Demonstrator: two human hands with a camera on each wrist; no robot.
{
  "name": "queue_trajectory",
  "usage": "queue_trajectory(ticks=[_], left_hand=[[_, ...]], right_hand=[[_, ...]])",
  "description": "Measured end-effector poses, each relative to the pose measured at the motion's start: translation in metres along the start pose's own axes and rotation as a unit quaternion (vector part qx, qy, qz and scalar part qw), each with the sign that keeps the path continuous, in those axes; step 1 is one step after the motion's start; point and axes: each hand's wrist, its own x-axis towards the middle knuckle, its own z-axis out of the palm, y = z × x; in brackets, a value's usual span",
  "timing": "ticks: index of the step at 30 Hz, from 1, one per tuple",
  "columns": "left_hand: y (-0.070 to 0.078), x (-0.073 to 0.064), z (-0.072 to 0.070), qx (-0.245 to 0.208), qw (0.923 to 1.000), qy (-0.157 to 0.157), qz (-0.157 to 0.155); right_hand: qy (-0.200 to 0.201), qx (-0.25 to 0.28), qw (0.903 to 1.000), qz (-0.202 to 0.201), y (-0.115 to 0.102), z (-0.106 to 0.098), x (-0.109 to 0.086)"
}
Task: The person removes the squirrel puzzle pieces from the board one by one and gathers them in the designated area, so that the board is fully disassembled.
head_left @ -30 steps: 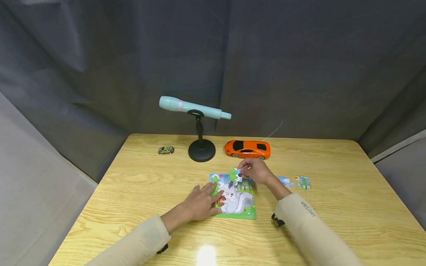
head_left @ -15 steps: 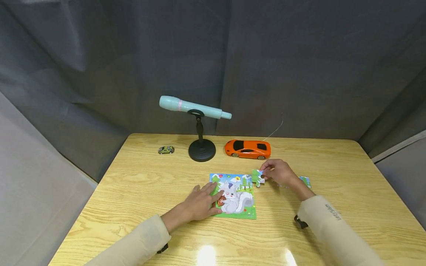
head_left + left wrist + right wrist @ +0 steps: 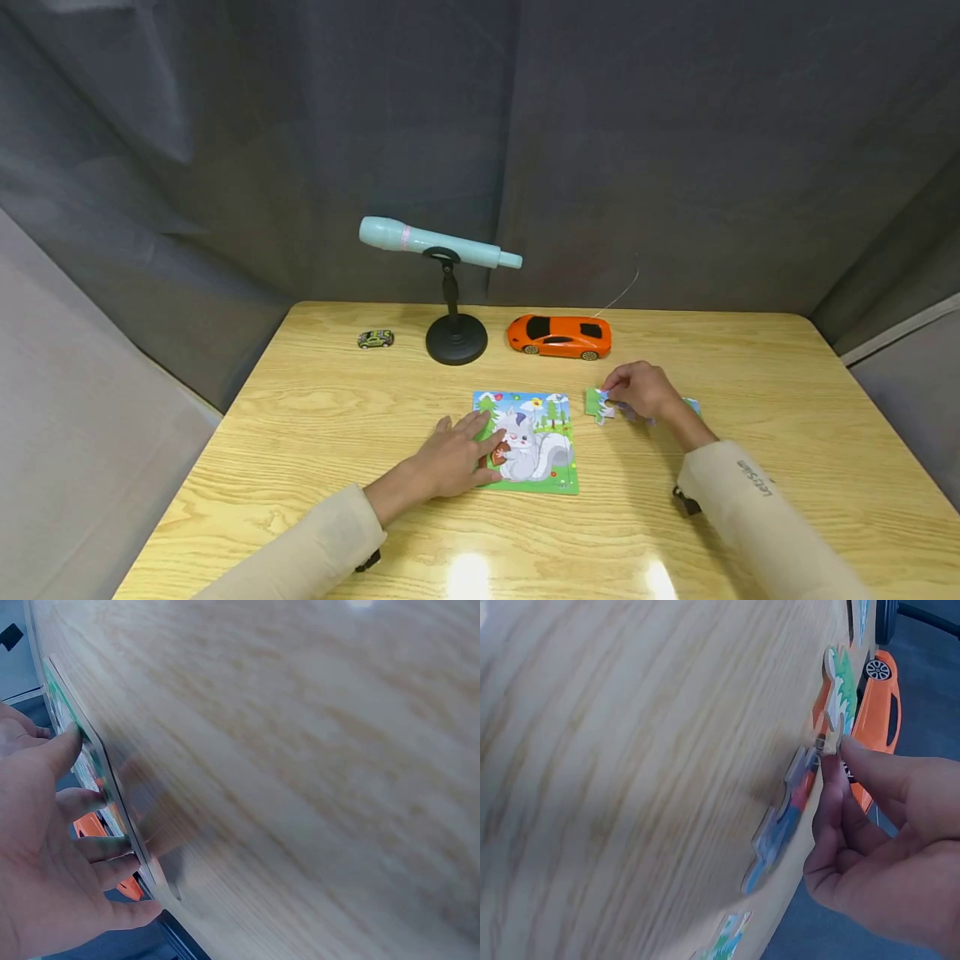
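Observation:
A squirrel jigsaw puzzle point(image 3: 534, 458) lies flat in the middle of the table. My left hand point(image 3: 453, 458) rests on its left side with fingers spread; in the left wrist view the fingers point(image 3: 112, 847) reach over the board's edge. To the right of the puzzle, my right hand point(image 3: 643, 390) pinches a puzzle piece point(image 3: 596, 404) with a green tree on it between thumb and fingertips. The right wrist view has this piece point(image 3: 844, 690) low over the table. Just beside it lies a blue and purple piece point(image 3: 780, 825), partly hidden under my hand in the head view.
Another green and blue piece point(image 3: 727, 937) lies farther right. Behind the puzzle stand an orange toy car point(image 3: 558, 337) and a light blue microphone point(image 3: 442, 243) on a black stand point(image 3: 455, 338). A small toy car point(image 3: 375, 338) is at the back left.
My right hand has drawn the tree piece away from the puzzle's top edge, to the right, towards the loose pieces. In the last half second it moved only slightly. The left hand stays put.

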Motion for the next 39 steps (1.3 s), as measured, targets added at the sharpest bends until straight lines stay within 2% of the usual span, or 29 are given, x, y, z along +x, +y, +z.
queue_trajectory(ticks=[13, 17, 22, 26, 30, 39], left_hand=[[0.001, 0.003, -0.002, 0.015, 0.9997, 0.003, 0.017], [-0.001, 0.003, -0.004, 0.005, 0.9995, 0.014, 0.026], [-0.002, 0.004, -0.006, -0.011, 0.9989, 0.030, 0.033], [0.003, 0.005, -0.007, -0.026, 0.9972, 0.038, 0.059], [0.009, 0.004, -0.006, -0.026, 0.9958, 0.028, 0.083], [0.018, 0.000, -0.003, -0.051, 0.9929, -0.013, 0.106]], right_hand=[[0.015, -0.028, 0.9995, -0.001, 0.005, 0.002, 0.000], [0.025, -0.028, 0.9991, -0.018, -0.005, 0.001, -0.002], [0.013, -0.005, 0.9991, -0.039, -0.023, 0.004, -0.005], [0.005, -0.005, 0.9984, -0.056, -0.034, 0.008, -0.008], [-0.017, 0.012, 0.9977, -0.065, -0.044, 0.015, -0.012], [-0.073, 0.052, 0.9941, -0.061, -0.059, 0.033, -0.020]])
